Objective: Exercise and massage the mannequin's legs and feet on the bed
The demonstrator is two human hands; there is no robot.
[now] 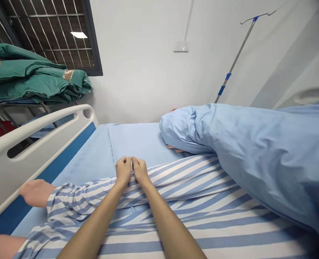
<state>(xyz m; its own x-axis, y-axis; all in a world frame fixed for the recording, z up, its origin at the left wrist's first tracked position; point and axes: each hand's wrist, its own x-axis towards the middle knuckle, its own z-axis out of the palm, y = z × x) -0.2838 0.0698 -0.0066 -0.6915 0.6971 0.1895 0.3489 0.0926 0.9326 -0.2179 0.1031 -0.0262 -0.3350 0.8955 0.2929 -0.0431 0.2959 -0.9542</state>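
Observation:
My left hand [123,169] and my right hand [140,169] are both closed in loose fists, side by side with the thumbs uppermost. Nothing shows in either fist. Both are at the far trouser leg [172,172] of a figure lying in blue-and-white striped clothes; whether they press on the cloth I cannot tell. My forearms reach across the nearer striped leg [202,230]. A bare foot [36,192] sticks out of the far trouser leg, and part of the other foot [4,246] shows at lower left. Fingertips [175,148] peek from under a light blue quilt [245,140].
The figure lies on a light blue bed sheet [135,138]. A white footboard [51,118] stands at left. Behind it, folded green bedding [46,84] is piled on a rack below a barred window [54,28]. A drip stand [236,59] leans into view at right.

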